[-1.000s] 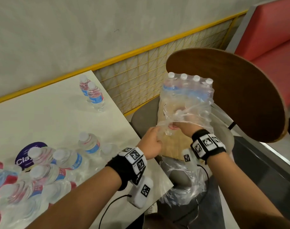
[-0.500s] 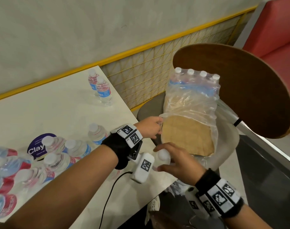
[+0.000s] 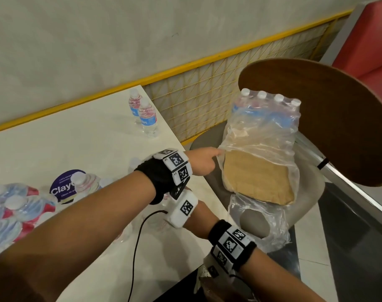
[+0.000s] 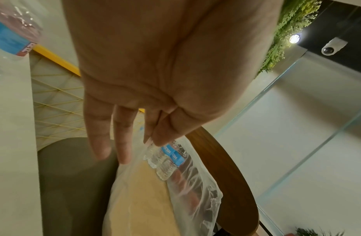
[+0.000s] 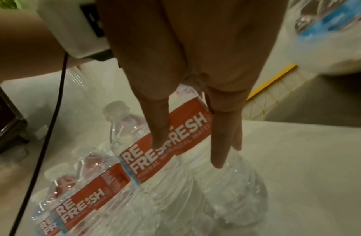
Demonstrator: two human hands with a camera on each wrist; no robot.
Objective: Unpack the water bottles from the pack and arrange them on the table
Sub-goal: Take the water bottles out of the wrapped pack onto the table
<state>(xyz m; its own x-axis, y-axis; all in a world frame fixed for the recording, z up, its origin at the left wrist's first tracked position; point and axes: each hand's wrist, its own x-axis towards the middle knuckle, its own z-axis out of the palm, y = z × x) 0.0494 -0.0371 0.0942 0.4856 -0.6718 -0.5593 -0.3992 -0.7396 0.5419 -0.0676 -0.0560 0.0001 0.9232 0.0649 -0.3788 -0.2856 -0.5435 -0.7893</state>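
We see clear bottles (image 5: 165, 167) with red-and-blue labels lettered in white on the near white table (image 3: 76, 136). Far right, the clear wrap (image 3: 262, 138) shows blue labels over tan cardboard (image 3: 257, 177).

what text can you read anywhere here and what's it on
"RE FRESH MINERAL WATER": red label of the bottle under the right hand.
"RE FRESH": neighbouring bottle.
"Clay", cut off: purple round sticker on the table.
Sticker's small print, pack labels: unreadable.
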